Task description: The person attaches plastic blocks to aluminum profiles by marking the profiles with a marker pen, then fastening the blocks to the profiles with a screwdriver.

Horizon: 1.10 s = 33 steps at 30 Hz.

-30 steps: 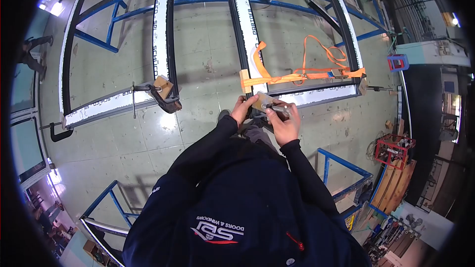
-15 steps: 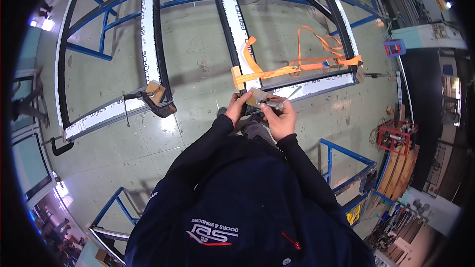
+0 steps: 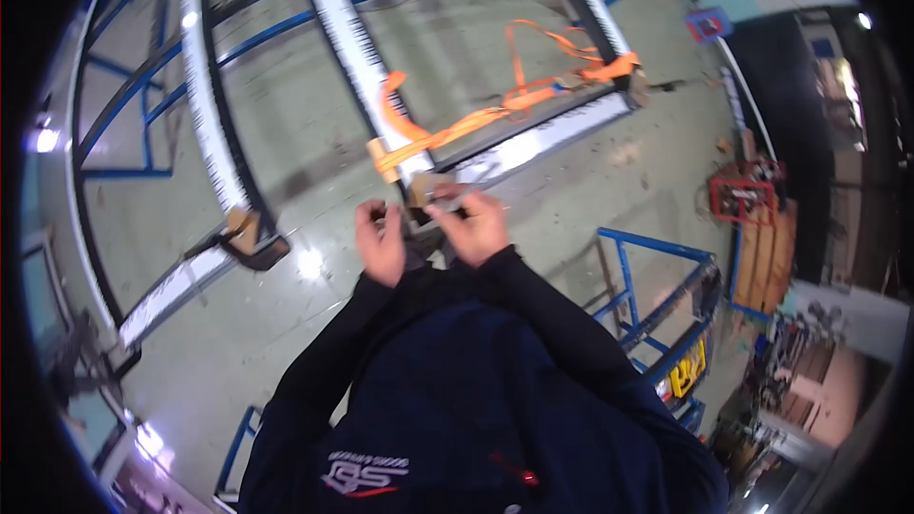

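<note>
My right hand point(image 3: 479, 230) is closed on a metal clamp, mostly hidden by its fingers, at the near corner of a white-and-black profile frame point(image 3: 497, 154). A brown wooden block point(image 3: 427, 190) sits at that corner, just beyond the fingers. To the left of the corner, my left hand point(image 3: 381, 243) is raised with bent fingers, thumb and fingers apart, and nothing visible between them. An orange ratchet strap point(image 3: 465, 127) runs across the frame just past my hands. Motion blur softens the hands and clamp.
A second frame's end point(image 3: 178, 297) lies left, with another clamp point(image 3: 262, 252) and wooden block point(image 3: 244, 228) on it. Blue metal stands point(image 3: 657, 240) are at lower right. A red crate point(image 3: 743, 198) stands by wooden boards point(image 3: 764, 262) on the right.
The view has shifted, so the frames appear further left and tilted. My left hand has come away from the wooden block to its left. My right hand stays at the clamp.
</note>
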Tool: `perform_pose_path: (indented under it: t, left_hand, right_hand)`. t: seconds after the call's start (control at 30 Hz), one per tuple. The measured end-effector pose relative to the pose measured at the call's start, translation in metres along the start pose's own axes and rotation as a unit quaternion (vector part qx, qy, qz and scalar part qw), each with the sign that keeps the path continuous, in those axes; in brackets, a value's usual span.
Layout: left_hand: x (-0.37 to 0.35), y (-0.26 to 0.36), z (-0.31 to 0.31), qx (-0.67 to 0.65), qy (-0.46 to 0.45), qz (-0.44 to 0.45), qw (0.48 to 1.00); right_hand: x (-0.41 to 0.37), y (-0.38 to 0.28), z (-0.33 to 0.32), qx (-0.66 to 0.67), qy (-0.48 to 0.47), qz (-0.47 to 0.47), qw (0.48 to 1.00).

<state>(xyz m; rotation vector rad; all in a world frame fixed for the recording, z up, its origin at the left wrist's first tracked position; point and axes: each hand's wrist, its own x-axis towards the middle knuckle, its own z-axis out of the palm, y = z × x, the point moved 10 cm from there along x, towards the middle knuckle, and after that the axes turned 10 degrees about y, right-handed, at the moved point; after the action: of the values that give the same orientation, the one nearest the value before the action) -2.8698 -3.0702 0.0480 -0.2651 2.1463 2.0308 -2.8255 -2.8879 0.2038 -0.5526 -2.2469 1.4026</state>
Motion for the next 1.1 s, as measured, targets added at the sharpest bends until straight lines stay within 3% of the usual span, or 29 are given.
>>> perform_pose_path:
  t: [0.03, 0.1, 0.13, 0.23, 0.4, 0.47, 0.5, 0.53, 0.57, 0.6, 0.7, 0.87, 1.0, 1.1]
  left_hand:
    - [-0.021, 0.051, 0.011, -0.043, -0.096, -0.005, 0.994]
    - [-0.059, 0.061, 0.044, -0.012, -0.249, -0.075, 0.966]
    - [-0.065, 0.049, 0.053, 0.025, -0.268, -0.016, 0.963]
    - [-0.075, 0.037, 0.077, 0.06, -0.348, -0.07, 0.933]
    - [-0.073, 0.05, 0.082, 0.112, -0.322, -0.045, 0.939]
    - [-0.072, 0.054, 0.08, 0.058, -0.293, -0.017, 0.954]
    - [-0.071, 0.067, 0.079, 0.103, -0.297, -0.005, 0.949]
    - [-0.071, 0.067, 0.079, 0.091, -0.293, 0.017, 0.952]
    - [-0.071, 0.066, 0.079, 0.078, -0.291, 0.038, 0.953]
    - [-0.071, 0.065, 0.077, 0.066, -0.288, 0.025, 0.955]
    - [-0.073, 0.07, 0.073, 0.034, -0.274, -0.002, 0.961]
    - [-0.077, 0.067, 0.073, 0.004, -0.242, 0.005, 0.97]
    - [-0.081, 0.076, 0.067, -0.001, -0.171, 0.075, 0.982]
    - [-0.089, 0.067, 0.065, 0.0, -0.108, 0.086, 0.99]
  right_hand:
    - [0.001, -0.003, -0.001, -0.011, -0.014, 0.009, 1.0]
    - [0.002, -0.001, -0.001, 0.003, -0.016, 0.004, 1.0]
    - [0.002, 0.006, 0.001, -0.012, -0.031, 0.011, 0.999]
    - [0.007, -0.018, -0.001, -0.093, -0.031, -0.091, 0.991]
    - [0.002, -0.033, -0.011, -0.151, 0.041, -0.2, 0.967]
    - [0.012, -0.037, -0.012, -0.147, 0.003, -0.179, 0.973]
    - [0.013, -0.036, -0.02, -0.149, -0.018, -0.168, 0.974]
    - [0.016, -0.019, -0.029, -0.122, -0.056, -0.061, 0.989]
    - [0.016, -0.008, -0.047, -0.07, -0.037, -0.023, 0.997]
    - [0.021, -0.015, -0.064, -0.109, -0.039, -0.013, 0.993]
    - [0.044, -0.051, -0.092, -0.002, -0.004, -0.078, 0.997]
    - [0.056, -0.119, -0.034, -0.169, -0.207, -0.306, 0.914]
    - [0.058, -0.11, -0.02, -0.198, -0.204, -0.267, 0.921]
    - [0.055, -0.089, -0.014, -0.182, -0.216, -0.124, 0.951]
